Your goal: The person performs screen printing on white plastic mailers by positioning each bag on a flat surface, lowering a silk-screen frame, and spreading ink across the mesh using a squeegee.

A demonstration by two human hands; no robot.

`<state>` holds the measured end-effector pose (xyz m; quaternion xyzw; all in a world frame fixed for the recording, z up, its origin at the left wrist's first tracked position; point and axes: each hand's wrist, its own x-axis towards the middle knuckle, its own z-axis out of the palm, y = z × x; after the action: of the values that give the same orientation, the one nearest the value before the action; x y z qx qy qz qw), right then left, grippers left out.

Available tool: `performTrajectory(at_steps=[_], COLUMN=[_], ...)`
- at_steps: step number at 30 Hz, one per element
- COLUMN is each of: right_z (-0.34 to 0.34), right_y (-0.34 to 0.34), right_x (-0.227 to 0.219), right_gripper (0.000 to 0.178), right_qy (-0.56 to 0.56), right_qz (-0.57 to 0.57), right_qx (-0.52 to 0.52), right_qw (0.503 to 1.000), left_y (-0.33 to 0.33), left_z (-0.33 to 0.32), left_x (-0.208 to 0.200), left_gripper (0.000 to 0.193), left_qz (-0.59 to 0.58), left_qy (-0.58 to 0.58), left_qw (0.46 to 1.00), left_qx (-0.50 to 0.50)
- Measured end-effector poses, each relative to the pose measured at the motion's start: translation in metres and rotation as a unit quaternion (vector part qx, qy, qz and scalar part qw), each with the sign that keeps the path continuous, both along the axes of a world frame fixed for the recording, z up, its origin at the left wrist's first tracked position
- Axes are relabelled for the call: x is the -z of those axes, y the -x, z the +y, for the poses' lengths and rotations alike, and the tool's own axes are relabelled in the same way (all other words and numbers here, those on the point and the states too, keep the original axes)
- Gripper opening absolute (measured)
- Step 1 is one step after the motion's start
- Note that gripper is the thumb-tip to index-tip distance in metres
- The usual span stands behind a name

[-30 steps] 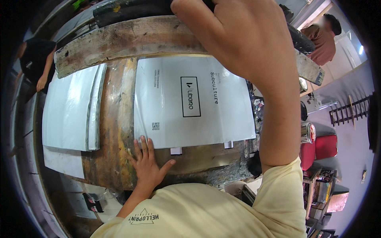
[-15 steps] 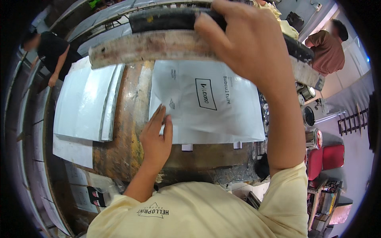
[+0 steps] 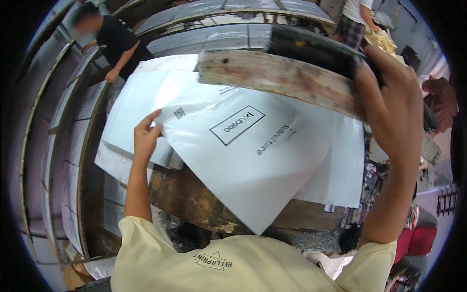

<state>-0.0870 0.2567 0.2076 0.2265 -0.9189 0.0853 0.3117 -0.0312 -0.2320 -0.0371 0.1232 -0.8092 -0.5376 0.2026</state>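
My left hand [image 3: 146, 136] pinches the far left corner of a white printed plastic bag [image 3: 248, 155] and holds it tilted above the stained wooden table [image 3: 194, 204]. My right hand [image 3: 394, 112] grips the edge of a raised wooden printing frame [image 3: 282, 82] with a black screen, up at the right. Another white bag [image 3: 340, 175] lies flat on the table under the frame. A stack of white bags [image 3: 131, 121] lies to the left, right below my left hand.
Long tables with rows of white sheets [image 3: 233, 36] run across the back. A person in a black shirt [image 3: 114, 41] bends over at the far left. Another person [image 3: 357, 17] stands at the back right. Red seats [image 3: 418, 233] sit at the lower right.
My left hand has lifted the printed bag off the table and swung it leftward toward the stack. The frame stays raised in my right hand.
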Motion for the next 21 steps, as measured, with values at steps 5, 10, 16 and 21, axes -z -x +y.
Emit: performTrajectory(at_steps=[5,10,16,21], right_z=[-0.007,-0.005,-0.013,-0.006], right_y=[-0.014,-0.012,-0.019,-0.030], right_x=[0.006,0.016,0.021,0.025], right_gripper=[0.043,0.033,0.031,0.044], right_qy=[-0.015,-0.004,0.047,0.053], right_qz=[0.009,0.074,0.045,0.064], right_qx=[0.052,0.011,-0.012,0.022], right_qw=[0.998,0.997,0.998,0.996], left_y=[0.016,0.038,0.026,0.054], left_z=[-0.126,-0.215,-0.299,0.024], left_x=[-0.010,-0.009,0.008,-0.064], left_gripper=[0.061,0.065,0.064,0.098], left_qz=[-0.046,-0.134,-0.149,-0.017], left_qy=[0.003,0.096,0.429,0.217], left_qw=[0.999,0.986,0.855,0.973], left_qx=[0.002,-0.034,-0.249,0.078])
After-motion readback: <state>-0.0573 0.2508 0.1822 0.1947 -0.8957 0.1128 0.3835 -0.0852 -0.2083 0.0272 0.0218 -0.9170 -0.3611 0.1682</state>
